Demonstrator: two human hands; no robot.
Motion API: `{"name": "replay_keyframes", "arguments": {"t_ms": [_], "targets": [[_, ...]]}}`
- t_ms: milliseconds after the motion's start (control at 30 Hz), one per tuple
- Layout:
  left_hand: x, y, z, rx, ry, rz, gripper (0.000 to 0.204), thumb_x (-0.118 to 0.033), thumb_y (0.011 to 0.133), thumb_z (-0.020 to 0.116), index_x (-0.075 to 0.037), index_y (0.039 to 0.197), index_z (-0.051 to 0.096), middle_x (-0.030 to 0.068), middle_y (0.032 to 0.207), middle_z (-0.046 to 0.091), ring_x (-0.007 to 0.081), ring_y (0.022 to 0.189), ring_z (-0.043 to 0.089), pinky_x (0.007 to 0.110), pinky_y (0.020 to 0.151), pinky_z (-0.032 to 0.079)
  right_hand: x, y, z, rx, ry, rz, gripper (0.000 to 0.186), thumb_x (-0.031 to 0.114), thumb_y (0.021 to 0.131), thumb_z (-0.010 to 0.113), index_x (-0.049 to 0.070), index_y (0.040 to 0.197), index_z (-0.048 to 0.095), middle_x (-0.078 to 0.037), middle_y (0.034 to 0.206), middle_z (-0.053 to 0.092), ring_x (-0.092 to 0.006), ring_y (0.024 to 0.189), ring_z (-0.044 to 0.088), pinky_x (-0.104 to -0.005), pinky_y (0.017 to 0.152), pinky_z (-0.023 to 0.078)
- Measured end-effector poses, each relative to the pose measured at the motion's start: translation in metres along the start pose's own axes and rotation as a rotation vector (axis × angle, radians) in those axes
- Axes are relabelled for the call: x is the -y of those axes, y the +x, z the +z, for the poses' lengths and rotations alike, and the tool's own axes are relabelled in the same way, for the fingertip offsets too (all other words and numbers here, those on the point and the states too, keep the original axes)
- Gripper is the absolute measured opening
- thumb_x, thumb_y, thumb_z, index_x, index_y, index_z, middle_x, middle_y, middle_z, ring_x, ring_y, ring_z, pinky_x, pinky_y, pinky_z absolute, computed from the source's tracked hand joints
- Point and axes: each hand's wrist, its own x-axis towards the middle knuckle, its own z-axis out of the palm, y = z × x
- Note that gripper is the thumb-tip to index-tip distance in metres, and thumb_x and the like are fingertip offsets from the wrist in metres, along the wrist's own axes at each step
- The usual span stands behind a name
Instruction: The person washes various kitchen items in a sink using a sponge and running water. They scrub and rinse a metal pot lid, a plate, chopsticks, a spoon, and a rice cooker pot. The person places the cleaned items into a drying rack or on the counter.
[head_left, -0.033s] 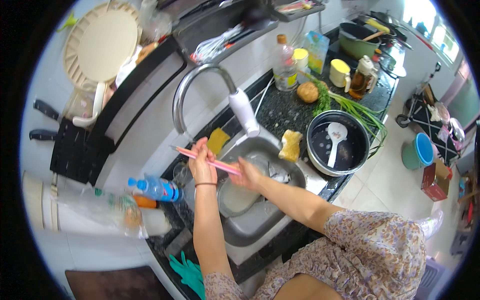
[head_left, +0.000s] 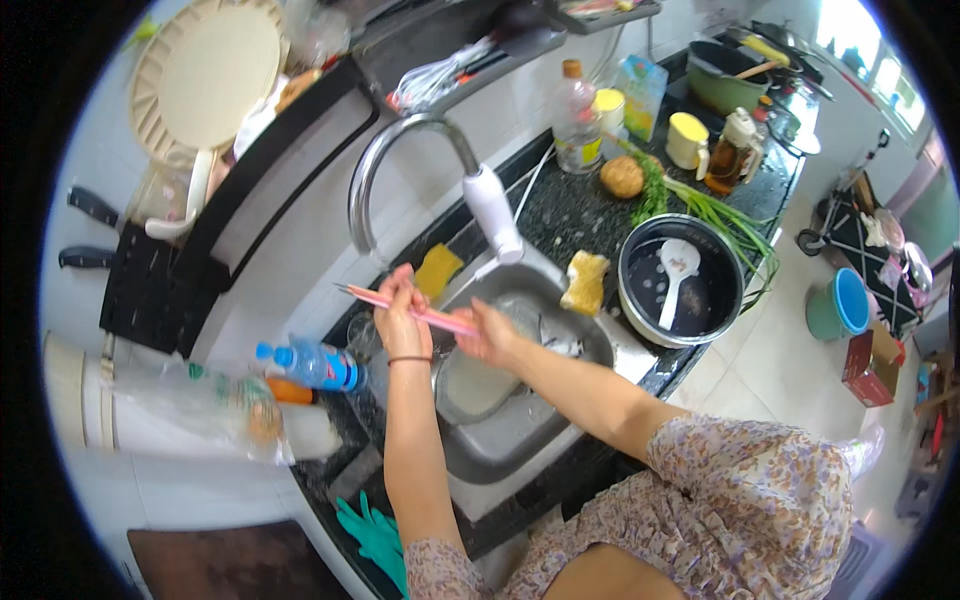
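Over the sink (head_left: 515, 462) I hold a bundle of thin pink sticks, which look like chopsticks (head_left: 445, 320), slanting down to the right. My left hand (head_left: 402, 325) is closed round them, and their thin dark ends stick out past it at the left. Farther right, my right hand (head_left: 487, 335) grips the other end between thumb and fingers. How many sticks there are, I cannot tell. Beneath my hands a rounded container (head_left: 478, 390) with cloudy liquid sits in the sink. The white-headed faucet (head_left: 490, 210) arches above, beyond my hands.
A yellow sponge (head_left: 585, 284) lies on the sink's right rim and a yellow cloth (head_left: 437, 270) behind it. Right of the sink stands a dark pot (head_left: 640, 325) holding a white paddle (head_left: 678, 265). Blue-labelled bottles (head_left: 318, 368) and green gloves (head_left: 372, 540) are at the left.
The view has shifted slightly. Both hands stay on the chopsticks over the sink, and the sticks now lie a little flatter.
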Motion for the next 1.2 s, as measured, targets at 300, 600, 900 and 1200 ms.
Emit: {"name": "replay_keyframes", "arguments": {"t_ms": [300,600,900,1200], "targets": [[-0.026,-0.015,-0.016,-0.135,0.045,0.009,0.03,-0.009,0.08,0.055,0.005,0.106,0.051,0.0168,0.101,0.056,0.0234,0.094,0.055,0.031,0.086,0.042,0.004,0.002,0.079,-0.023,-0.34,-0.144,0.025,0.027,0.086,0.054,0.008,0.071,0.05,-0.001,0.055,0.047,-0.0066,0.037,0.036,-0.021,0.031,0.027],[0.029,-0.01,-0.021,-0.022,-0.418,-0.26,0.032,-0.026,0.085,0.046,-0.005,0.108,0.052,0.009,0.115,0.054,0.0246,0.111,0.046,0.043,0.093,0.037,0.042,-0.039,0.075,0.127,-0.058,-0.211,0.018,0.028,0.08,0.064,0.011,0.084,0.057,-0.002,0.071,0.058,-0.0084,0.05,0.053,-0.0197,0.043,0.044],[0.092,-0.002,-0.058,-0.534,-0.598,-0.272,0.017,-0.015,0.084,0.048,0.0,0.078,0.051,0.0147,0.088,0.059,0.0294,0.089,0.057,0.042,0.082,0.05,0.153,-0.093,0.07,-0.187,-0.881,-0.61,0.023,0.021,0.071,0.065,-0.002,0.067,0.063,-0.008,0.058,0.06,-0.0132,0.041,0.054,-0.0253,0.041,0.045],[0.087,0.009,-0.041,-0.332,-0.277,-0.644,0.039,-0.041,0.09,0.043,-0.016,0.06,0.038,-0.0028,0.051,0.038,0.0126,0.046,0.036,0.029,0.049,0.03,0.262,-0.181,0.043,-0.111,-1.291,-0.537,0.023,0.02,0.074,0.063,-0.001,0.066,0.062,-0.009,0.058,0.061,-0.0137,0.046,0.059,-0.0235,0.041,0.049]]}}
